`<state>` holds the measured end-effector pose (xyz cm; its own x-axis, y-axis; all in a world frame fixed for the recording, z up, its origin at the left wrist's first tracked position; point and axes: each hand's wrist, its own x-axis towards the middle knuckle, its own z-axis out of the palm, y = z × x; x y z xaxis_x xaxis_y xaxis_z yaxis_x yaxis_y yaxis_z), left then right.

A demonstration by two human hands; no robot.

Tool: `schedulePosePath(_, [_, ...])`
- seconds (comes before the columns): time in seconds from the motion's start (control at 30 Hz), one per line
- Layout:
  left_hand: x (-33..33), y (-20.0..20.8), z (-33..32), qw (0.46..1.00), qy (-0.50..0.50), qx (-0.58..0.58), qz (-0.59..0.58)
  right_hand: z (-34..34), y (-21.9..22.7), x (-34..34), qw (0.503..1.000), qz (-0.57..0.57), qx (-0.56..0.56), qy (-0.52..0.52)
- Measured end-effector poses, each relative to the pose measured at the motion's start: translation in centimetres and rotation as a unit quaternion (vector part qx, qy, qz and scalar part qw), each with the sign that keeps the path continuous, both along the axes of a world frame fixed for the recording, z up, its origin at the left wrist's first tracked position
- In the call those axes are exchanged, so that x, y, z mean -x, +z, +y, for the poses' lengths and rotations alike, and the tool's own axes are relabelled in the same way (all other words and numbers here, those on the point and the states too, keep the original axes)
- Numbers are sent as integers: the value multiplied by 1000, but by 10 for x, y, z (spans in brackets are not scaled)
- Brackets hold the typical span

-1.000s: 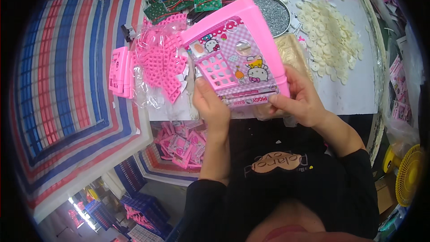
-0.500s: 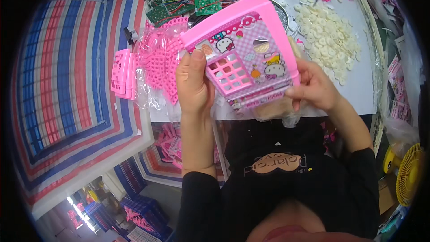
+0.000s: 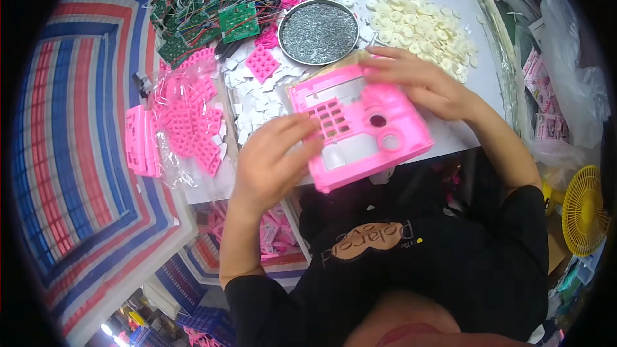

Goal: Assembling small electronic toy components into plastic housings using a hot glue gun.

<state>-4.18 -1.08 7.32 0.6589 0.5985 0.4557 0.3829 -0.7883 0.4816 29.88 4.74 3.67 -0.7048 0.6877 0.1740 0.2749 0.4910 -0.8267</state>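
Observation:
A pink plastic toy casing (image 3: 405,132) lies with its hollow inner side up at the table's near edge. It has a keypad grid of square holes, two openings and a dark round spot. My left hand (image 3: 267,164) is at its left side, fingers apart, tips touching near the grid. My right hand (image 3: 421,83) reaches over the far right corner, its fingers stretched out and slightly blurred. Beneath the casing a tan pad (image 3: 347,61) shows in part. Beyond it stands a round dish (image 3: 319,32) full of small screws.
Loose white pieces (image 3: 254,99) and a pink keypad grid (image 3: 262,65) lie left of the dish. Cream discs (image 3: 418,29) are heaped to the right. Wired circuit boards (image 3: 212,16), bagged pink grids (image 3: 183,115) and another pink casing (image 3: 143,141) occupy the left. A yellow fan (image 3: 585,212) stands right.
The casing has been turned from its printed face to its hollow inside and lowered toward me. Both hands have loosened on it. The dark power tool at the top has left the view.

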Motion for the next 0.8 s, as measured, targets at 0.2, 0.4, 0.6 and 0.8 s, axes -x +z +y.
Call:
schedulePosePath(0.2, [-9,-34,-20,991,20,93,99,-17,-9,15,943,-241,-228,-24])
schedulePosePath(0.4, [-15,-22,-17,985,44,115,124,-47,-2,35,898,-364,-239,-71])
schedulePosePath(0.6, [-63,-40,-31,979,70,79,174,-29,-6,14,965,-201,-166,-37])
schedulePosePath(0.8, [-63,-39,-28,980,65,95,161,38,-12,-24,928,-214,-163,-256])
